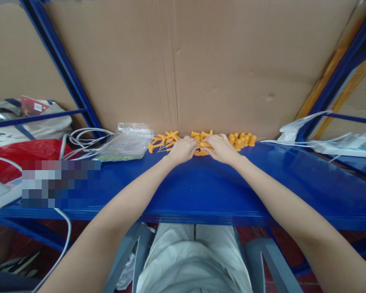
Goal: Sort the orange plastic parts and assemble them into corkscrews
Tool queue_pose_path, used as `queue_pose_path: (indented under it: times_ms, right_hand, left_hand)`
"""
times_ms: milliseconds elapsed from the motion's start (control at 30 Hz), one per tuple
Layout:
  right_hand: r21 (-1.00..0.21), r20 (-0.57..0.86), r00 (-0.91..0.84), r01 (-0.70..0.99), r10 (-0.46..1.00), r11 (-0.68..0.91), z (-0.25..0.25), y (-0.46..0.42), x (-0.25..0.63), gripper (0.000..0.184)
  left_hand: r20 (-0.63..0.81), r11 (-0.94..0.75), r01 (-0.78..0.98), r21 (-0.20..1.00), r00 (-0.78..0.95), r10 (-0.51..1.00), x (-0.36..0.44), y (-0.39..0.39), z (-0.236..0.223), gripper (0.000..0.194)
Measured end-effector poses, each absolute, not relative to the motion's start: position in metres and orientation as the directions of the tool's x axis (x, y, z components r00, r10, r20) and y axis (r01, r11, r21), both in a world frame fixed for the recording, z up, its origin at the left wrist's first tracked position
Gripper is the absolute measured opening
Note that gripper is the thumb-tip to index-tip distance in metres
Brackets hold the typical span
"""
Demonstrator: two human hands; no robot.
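Though curled fingers (191, 144) touch smooth, rounded orange pieces (203, 144), I cannot tell their grip.

Below the near edge of the glossy blue metal bench (195, 191), the person wears loose, pale off-white fabric trousers (173, 242), creased at the lap, beneath a muted grey-green cloth top (198, 278). Forearms (131, 199), left hand (183, 150) and right hand (224, 148) are bare.

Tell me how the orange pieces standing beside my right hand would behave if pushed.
The standing orange pieces would probably tip easily, since they look narrow and upright. One falling might knock its neighbours, as they stand close together. Once down, they may roll, given their seemingly rounded sides.
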State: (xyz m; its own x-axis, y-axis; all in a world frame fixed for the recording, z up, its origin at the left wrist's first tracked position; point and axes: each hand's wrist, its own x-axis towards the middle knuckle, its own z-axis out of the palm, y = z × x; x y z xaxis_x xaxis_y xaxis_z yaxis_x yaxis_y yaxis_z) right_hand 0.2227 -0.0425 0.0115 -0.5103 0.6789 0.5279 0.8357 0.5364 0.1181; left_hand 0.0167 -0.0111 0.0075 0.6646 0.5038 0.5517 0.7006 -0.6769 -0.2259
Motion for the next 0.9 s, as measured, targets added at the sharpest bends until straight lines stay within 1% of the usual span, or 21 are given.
queue_pose_path:
  times_ms: [133,267,400,567,667,767,900]
  right_hand:
    - [0.162,0.512,-0.52,0.84,0.683,0.518,0.012,-0.044,0.217,0.029]
    - [0.195,0.508,-0.513,0.851,0.692,0.488,0.015,-0.046,0.216,0.027]
    - [0.234,0.525,-0.509,0.857,0.682,0.459,0.016,-0.045,0.216,0.027]
    - [0.325,0.552,-0.545,0.838,0.631,0.439,0.014,-0.041,0.218,0.025]
    - [0.37,0.569,-0.555,0.832,0.607,0.414,0.014,-0.039,0.22,0.024]
    - [0.392,0.61,-0.554,0.832,0.566,0.392,0.015,-0.037,0.222,0.026]
    - [0.415,0.65,-0.569,0.821,0.503,0.392,0.016,-0.033,0.228,0.028]
  left_hand:
    - [0.542,-0.68,0.697,-0.225,0.67,0.507,0.021,-0.013,0.007,0.03]
    - [0.532,-0.666,0.711,-0.225,0.662,0.528,0.023,-0.014,0.007,0.027]
    - [0.537,-0.656,0.73,-0.19,0.637,0.553,0.025,-0.016,0.009,0.026]
    - [0.554,-0.657,0.741,-0.138,0.607,0.569,0.028,-0.019,0.01,0.026]
    - [0.583,-0.659,0.749,-0.063,0.564,0.585,0.029,-0.017,0.009,0.027]
    - [0.611,-0.673,0.738,0.057,0.507,0.608,0.031,-0.013,0.007,0.031]
    - [0.608,-0.698,0.681,0.222,0.464,0.645,0.032,-0.007,0.006,0.034]
